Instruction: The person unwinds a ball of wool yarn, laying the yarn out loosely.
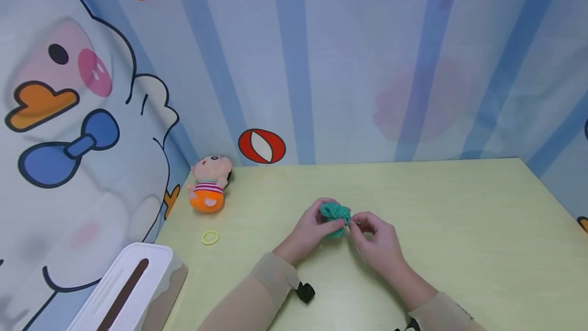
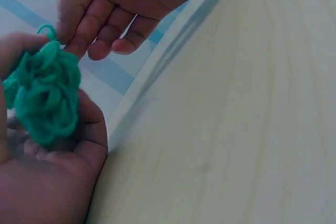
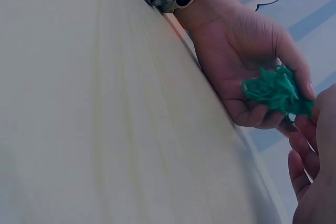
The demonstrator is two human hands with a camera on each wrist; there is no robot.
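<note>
A small bundle of green yarn (image 1: 335, 212) is held above the table, its loops bunched and fanning out. My left hand (image 1: 309, 229) grips it, thumb on the near side and fingers curled behind. In the left wrist view the yarn (image 2: 48, 95) sits in the cupped palm, with a small loop sticking up by the thumb. My right hand (image 1: 379, 243) is at the bundle's right side, pinching yarn at its edge between thumb and forefinger. In the right wrist view, the right hand (image 3: 320, 166) partly covers that end of the bundle.
On the pale wooden table (image 1: 459, 229), a plush doll (image 1: 209, 185) in orange shorts sits at the back left. A yellow ring (image 1: 210, 237) lies in front of it. A white slotted box (image 1: 133, 285) stands at the front left. A printed duck curtain (image 1: 349, 65) hangs behind.
</note>
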